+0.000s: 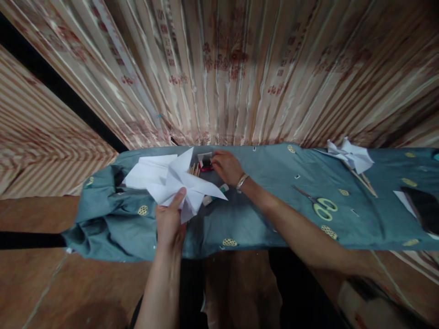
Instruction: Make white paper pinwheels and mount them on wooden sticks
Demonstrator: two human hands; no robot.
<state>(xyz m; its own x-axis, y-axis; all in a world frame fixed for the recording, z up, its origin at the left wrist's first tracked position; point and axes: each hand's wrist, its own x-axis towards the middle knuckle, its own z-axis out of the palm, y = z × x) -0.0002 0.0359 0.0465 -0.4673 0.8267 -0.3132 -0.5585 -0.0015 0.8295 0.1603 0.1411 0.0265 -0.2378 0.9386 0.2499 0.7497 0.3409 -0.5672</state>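
Note:
My left hand [170, 219] pinches a white paper pinwheel [192, 185], its thumb pressed on the folded centre. Beyond the pinwheel, my right hand [228, 167] is at a small red-and-black box [206, 163] with a clear lid. Its fingers are bent together at the box's right side; whether something is between them is too small to tell. Several wooden sticks [195, 170] lie beside the box, partly hidden by the pinwheel. A white and green glue stick [222, 188] lies below my right hand. White paper sheets [142, 171] rest on the left.
Green-handled scissors [322, 206] lie to the right on the teal cloth [260, 219]. Further right are another paper pinwheel [351, 155] with wooden sticks [365, 183] and a dark phone [421, 205] on white paper. A patterned curtain [233, 73] hangs behind the table.

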